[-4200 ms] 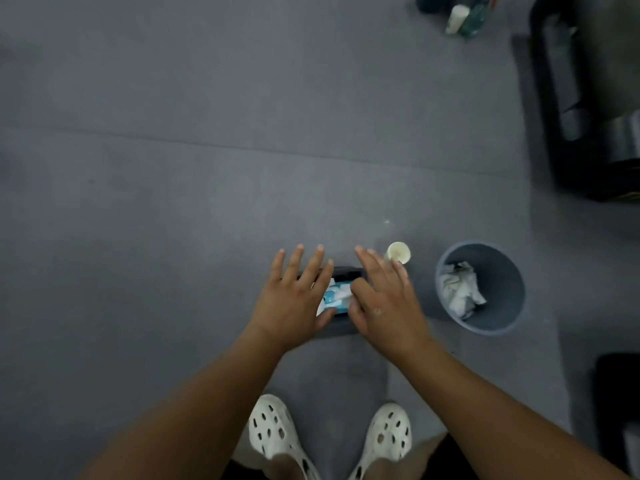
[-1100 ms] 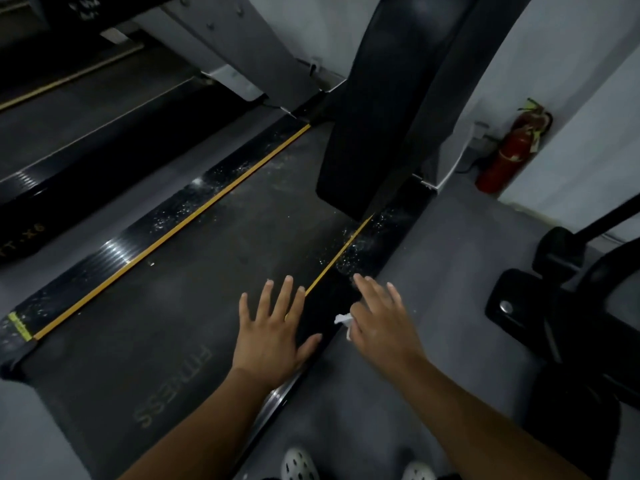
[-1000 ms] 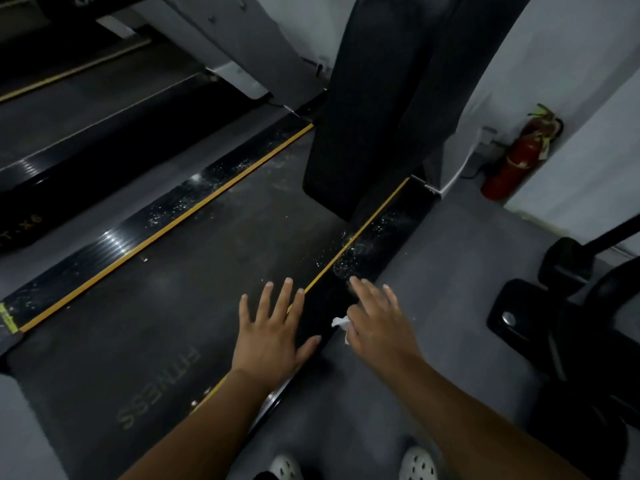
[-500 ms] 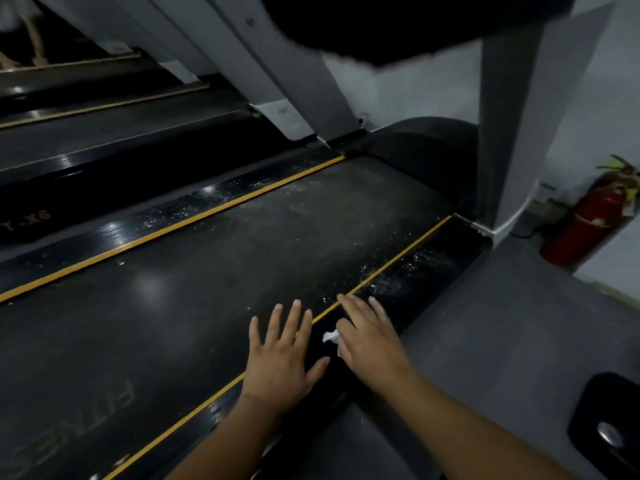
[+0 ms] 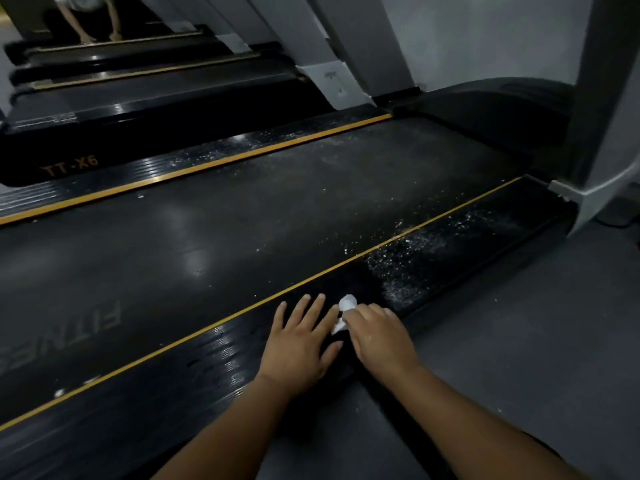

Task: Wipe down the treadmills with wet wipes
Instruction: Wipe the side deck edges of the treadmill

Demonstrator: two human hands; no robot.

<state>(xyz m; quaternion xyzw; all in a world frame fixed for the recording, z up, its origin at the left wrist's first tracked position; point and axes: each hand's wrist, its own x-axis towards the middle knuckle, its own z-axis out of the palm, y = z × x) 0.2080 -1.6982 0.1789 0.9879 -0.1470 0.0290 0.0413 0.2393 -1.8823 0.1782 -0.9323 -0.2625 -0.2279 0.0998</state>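
Gym floor, row of treadmills [image 5: 242, 209] side by side, grey rubber flooring [image 5: 519, 341], plain wall [image 5: 485, 36]

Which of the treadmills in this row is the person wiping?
The nearest treadmill, with FITNESS on its belt: the right hand grips a wet wipe on its near side rail, the left hand flat beside it. The treadmill marked TT-X6 beyond is untouched.

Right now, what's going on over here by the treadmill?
A person is bent over a treadmill, cleaning it by hand. Their right hand holds a bunched white wipe against the black side rail on the near edge. The left hand lies flat on the rail right beside it, fingers spread. Just ahead of the wipe, the rail is covered in white specks, so that stretch looks not yet wiped.
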